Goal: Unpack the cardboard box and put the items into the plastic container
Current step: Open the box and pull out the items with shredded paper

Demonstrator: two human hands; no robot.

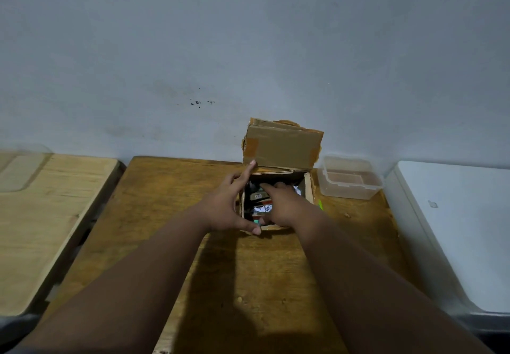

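Observation:
A small cardboard box [308,188] stands at the far middle of the brown wooden table, its lid [283,147] flipped up against the wall. Several small packets [258,196] lie inside. My left hand [226,206] grips the box's left wall, with the index finger at the lid's hinge and the thumb on the near rim. My right hand [284,202] reaches into the box, fingers spread over the packets; what it touches is hidden. The clear plastic container [349,178] sits just right of the box, open, with nothing visible inside.
The brown table [248,271] is flanked by a paler wooden table [47,215] on the left and a white surface [455,224] on the right. A grey wall rises right behind. A green bit [321,204] peeks out beside the box.

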